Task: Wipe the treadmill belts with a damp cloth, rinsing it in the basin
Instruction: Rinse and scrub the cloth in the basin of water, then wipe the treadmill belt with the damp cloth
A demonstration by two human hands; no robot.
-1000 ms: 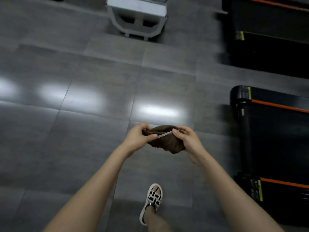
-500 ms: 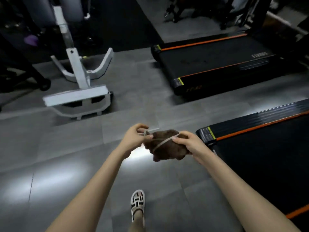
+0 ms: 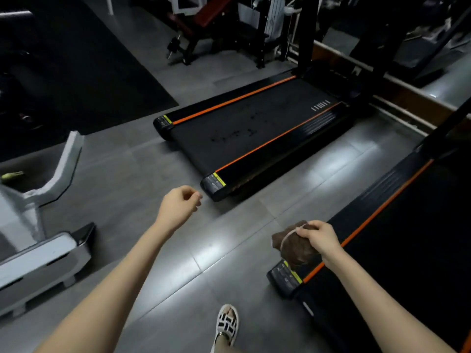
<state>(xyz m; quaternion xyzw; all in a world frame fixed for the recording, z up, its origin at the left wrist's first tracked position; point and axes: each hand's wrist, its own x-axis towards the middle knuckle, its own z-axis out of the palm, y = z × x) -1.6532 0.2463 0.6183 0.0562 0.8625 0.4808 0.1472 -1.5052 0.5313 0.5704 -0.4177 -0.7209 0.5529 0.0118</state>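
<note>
1. Sandal (image 3: pixel 227 324) on the floor (image 3: pixel 173 276), in the aisle between machines.
2. Right hand (image 3: pixel 319 239): fingers curled round the bunched cloth (image 3: pixel 293 250), with a pale band (image 3: pixel 286 238) looped over it. The cloth hangs above the rear corner of the near treadmill (image 3: pixel 420 238) and looks clear of the belt.
3. Left hand (image 3: pixel 178 207): fingers loosely curled, holding nothing, over bare floor.
4. Progress, my read: no wiping is under way. The far treadmill (image 3: pixel 249 128) shows scuff marks mid-belt, so it likely needs doing. The near belt is too dark to judge. Basin not in view.
5. Around: white frame (image 3: pixel 35 261) at left, bench (image 3: pixel 211 19) behind. I see nothing lying on the belts. The black uprights at the head ends may crowd the reach.
</note>
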